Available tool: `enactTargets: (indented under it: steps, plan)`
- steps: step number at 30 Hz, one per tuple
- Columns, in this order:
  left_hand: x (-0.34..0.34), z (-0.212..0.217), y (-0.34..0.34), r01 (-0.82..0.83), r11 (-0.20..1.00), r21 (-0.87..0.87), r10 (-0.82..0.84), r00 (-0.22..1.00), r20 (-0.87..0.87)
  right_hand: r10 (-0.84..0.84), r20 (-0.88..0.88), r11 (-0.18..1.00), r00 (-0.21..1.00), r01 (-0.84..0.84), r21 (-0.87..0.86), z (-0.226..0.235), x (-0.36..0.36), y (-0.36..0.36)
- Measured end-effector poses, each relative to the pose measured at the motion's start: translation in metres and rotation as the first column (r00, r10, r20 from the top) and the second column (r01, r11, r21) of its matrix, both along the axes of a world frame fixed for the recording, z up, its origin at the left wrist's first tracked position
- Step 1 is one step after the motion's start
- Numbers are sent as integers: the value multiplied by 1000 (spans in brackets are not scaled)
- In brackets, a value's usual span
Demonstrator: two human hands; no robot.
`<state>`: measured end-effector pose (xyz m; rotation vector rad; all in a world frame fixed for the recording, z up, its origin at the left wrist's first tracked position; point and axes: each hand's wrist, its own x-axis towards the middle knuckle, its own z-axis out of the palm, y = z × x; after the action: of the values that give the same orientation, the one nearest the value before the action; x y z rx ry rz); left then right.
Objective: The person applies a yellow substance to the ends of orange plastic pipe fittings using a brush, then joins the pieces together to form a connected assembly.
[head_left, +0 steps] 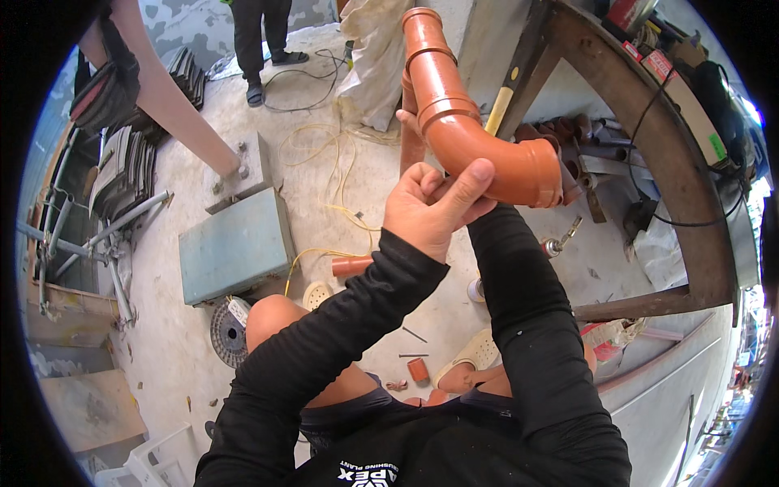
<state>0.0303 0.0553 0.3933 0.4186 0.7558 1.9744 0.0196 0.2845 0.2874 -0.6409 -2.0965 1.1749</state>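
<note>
Pipe elbow (462,122) looks hard, smooth, light — best held at its thick collars. Left hand (430,207) fingers wrap it; right hand (408,122) mostly hidden — cannot tell.

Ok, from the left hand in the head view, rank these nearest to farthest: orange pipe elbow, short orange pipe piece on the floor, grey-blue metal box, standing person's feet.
1. Orange pipe elbow: touching the left hand.
2. Short orange pipe piece: just below-left, on the floor.
3. Grey-blue metal box: farther left.
4. Standing person's feet: top, farthest.
</note>
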Motion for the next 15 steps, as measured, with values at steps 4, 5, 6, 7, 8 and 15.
enactTargets:
  steps: [4,5,6,7,8,15]
  plan:
    - [-1,-1,0,15,999,-40,-15,1000,-1,-2,-6,1000,1000,2,-7,-1,3,-8]
    - [-2,-1,0,18,999,-44,-17,1000,12,-2,-8,1000,1000,2,-7,-2,4,-9]
    - [-4,0,-1,20,999,-46,-19,1000,23,-6,-10,1000,1000,5,-10,-3,6,-12]
    - [-6,2,-1,23,999,-36,-22,1000,21,-2,-13,1000,1000,2,-9,-3,6,-12]
    - [-8,3,-2,50,997,-50,-47,998,48,-6,-15,1000,1000,6,-13,-4,9,-14]
    - [-6,8,-9,225,968,113,-248,925,289,0,-24,1000,1000,0,-13,-8,13,-22]
